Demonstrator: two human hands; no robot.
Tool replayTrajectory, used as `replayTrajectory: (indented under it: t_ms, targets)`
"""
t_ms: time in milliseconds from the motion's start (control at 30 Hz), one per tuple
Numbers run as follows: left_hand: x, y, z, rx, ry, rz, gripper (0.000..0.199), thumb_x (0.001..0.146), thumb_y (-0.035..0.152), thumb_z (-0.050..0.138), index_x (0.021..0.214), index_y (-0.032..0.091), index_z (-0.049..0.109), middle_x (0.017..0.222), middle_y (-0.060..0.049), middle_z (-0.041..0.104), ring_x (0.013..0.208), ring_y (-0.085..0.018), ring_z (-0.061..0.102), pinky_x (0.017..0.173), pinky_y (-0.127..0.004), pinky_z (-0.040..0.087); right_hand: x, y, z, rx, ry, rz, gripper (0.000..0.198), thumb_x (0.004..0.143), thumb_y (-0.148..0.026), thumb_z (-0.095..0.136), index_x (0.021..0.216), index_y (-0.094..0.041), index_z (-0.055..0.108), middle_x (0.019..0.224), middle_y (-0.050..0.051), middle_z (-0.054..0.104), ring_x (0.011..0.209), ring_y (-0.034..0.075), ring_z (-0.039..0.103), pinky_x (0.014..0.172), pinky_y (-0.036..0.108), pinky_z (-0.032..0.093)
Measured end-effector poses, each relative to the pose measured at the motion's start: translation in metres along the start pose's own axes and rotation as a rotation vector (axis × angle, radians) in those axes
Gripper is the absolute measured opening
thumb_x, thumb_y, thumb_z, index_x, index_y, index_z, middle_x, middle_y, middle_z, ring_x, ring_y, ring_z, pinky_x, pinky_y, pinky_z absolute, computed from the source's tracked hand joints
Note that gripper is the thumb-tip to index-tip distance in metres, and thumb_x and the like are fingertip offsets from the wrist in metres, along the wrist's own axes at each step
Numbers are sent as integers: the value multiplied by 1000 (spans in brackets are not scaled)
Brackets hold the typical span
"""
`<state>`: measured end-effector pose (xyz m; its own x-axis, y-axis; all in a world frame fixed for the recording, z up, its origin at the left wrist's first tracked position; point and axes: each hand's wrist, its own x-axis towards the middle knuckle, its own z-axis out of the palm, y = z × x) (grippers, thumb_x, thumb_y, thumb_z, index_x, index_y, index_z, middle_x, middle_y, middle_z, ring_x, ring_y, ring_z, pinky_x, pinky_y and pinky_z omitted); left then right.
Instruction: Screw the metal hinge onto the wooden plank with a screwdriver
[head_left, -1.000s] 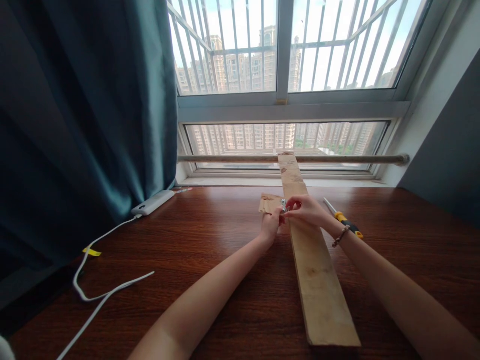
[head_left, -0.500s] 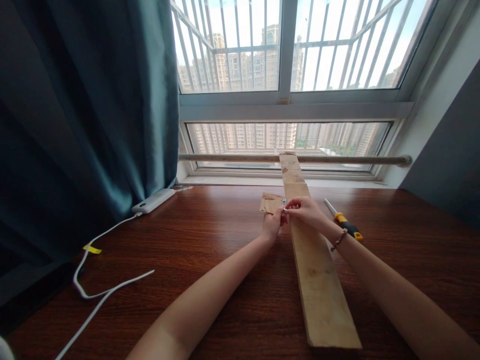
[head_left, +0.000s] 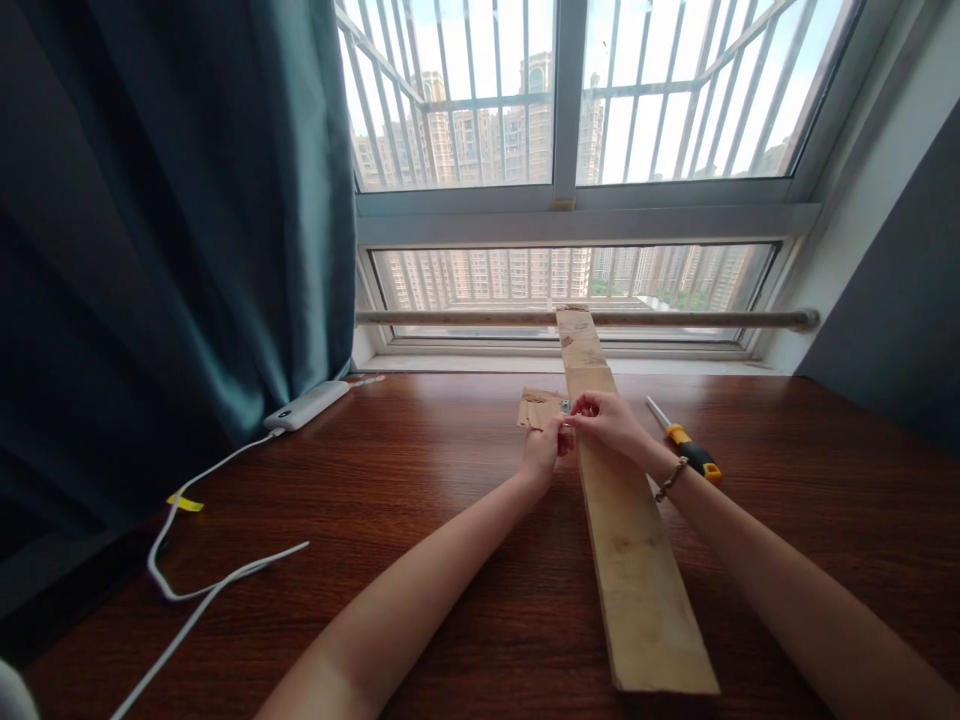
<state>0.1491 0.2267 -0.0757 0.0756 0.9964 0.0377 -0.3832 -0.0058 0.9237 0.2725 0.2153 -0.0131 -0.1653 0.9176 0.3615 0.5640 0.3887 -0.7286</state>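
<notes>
With the clock centred on the meeting fingertips, a dark blue curtain [head_left: 195, 220] hangs at ten. Toward eight, a white cable [head_left: 262, 563] crosses a yellow strip [head_left: 185, 503] on the reddish-brown table [head_left: 420, 450] and runs to a white box [head_left: 307, 405] at nine — the dark mark on that box is too small to read. Just by the centre, toward ten, is a small wooden piece [head_left: 538, 408]; the left hand [head_left: 541, 455] has thumb and fingers closed on its right end. A shiny metal fitting [head_left: 566, 406] shows there. The long wooden board [head_left: 634, 540] stretches from twelve to five. Over it is the right hand [head_left: 613, 422], thumb and forefinger drawn together at the fitting — I cannot tell whether they grip it. At three lies a screwdriver [head_left: 684, 440] with a yellow-and-black handle, its shaft pointing toward eleven.
</notes>
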Motion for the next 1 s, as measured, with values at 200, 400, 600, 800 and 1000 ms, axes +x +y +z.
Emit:
replayTrajectory:
  t_ms: [200,400,600,800,1000]
  targets:
    - [-3,3,3,-18,79,-34,23,68,36,57,65,13,56,45,1,49,38,-8,42,40,-21,27,2,7,-5,35,82,25,23,68,-37,60,69,-14,61,57,-2,51,55,10,44,51,21,32]
    - [-4,4,4,-34,76,-11,24,67,36,59,68,12,58,46,1,50,39,-8,42,41,-21,28,8,8,2,-73,153,96,26,66,-38,61,79,-15,67,60,0,57,55,11,50,49,21,33]
    - [-1,1,2,-53,65,-13,25,66,36,61,73,12,60,49,1,51,40,-8,43,41,-21,28,17,0,8,-240,113,182,24,66,-39,61,78,-20,70,64,1,63,57,12,54,48,21,29]
    - [0,0,3,-112,7,-40,27,65,38,61,70,12,58,44,1,49,37,-8,42,41,-22,28,13,-1,13,-377,172,129,22,73,-39,57,80,-23,69,72,1,65,64,13,55,53,23,30]
    - [0,1,4,-175,-28,-24,25,64,36,62,71,13,56,44,3,49,38,-8,42,42,-21,28,12,3,17,-431,206,97,21,75,-38,56,82,-22,66,77,1,63,70,15,55,58,24,30]
